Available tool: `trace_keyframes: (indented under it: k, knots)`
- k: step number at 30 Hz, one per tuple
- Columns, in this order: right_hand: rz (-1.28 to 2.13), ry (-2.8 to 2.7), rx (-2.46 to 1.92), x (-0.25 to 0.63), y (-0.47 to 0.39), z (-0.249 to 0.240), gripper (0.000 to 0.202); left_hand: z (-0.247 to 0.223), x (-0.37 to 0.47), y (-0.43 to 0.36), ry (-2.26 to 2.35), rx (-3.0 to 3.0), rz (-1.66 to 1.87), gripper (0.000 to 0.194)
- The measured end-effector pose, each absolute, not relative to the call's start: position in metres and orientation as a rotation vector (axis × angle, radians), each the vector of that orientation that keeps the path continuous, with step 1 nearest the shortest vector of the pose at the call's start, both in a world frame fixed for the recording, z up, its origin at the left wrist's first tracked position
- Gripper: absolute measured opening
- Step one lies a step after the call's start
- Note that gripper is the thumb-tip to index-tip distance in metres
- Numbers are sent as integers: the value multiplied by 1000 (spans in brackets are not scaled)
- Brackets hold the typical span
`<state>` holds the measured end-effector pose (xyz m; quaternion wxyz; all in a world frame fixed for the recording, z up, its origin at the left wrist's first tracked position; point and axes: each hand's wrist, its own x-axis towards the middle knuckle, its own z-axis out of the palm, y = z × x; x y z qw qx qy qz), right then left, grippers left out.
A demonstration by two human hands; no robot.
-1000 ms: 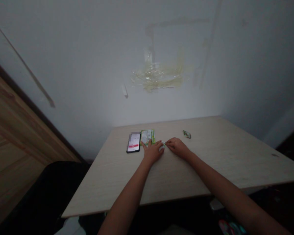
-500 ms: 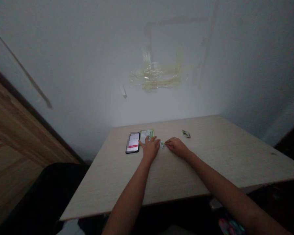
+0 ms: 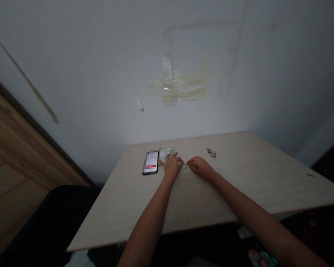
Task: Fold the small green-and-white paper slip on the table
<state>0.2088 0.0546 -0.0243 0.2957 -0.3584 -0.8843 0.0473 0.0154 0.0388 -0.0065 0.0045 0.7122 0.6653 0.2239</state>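
Note:
A small white-and-green printed piece (image 3: 185, 166), like paper or a wrapper, lies on the table between my hands. My right hand (image 3: 202, 167) is closed in a pinch at its right edge. With fingers spread, my left hand (image 3: 171, 167) rests on the table to the left, its nearest fingertips touching or almost touching the piece. Partly under those left fingers is a flat green-and-white printed packet (image 3: 164, 152). Just left of the packet lies a phone (image 3: 151, 162) with its screen lit.
A small crumpled wrapper (image 3: 211, 152) sits beyond my right hand. The pale wooden table (image 3: 200, 202) meets a wall (image 3: 105, 74) that carries strips of old tape (image 3: 180, 89). Dark objects are below the near edge.
My left hand has shifted slightly right, and its fingers now cover more of the small piece's left side. The right hand stays almost still.

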Motion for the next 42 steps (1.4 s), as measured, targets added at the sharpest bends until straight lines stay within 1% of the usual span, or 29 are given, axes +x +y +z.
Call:
trace_keyframes:
  k: [13, 37, 42]
  knots:
    - [125, -2341, -939, 209, 56, -26, 23, 4, 14, 42, 2059, 2289, 554, 21]
    - [147, -2347, -936, 210, 57, -27, 23, 12, 0, 31, 1910, 2319, 245, 47]
    - [145, -2347, -932, 211, 55, -24, 24, 10, -3, 29, 1887, 2299, 251, 52]
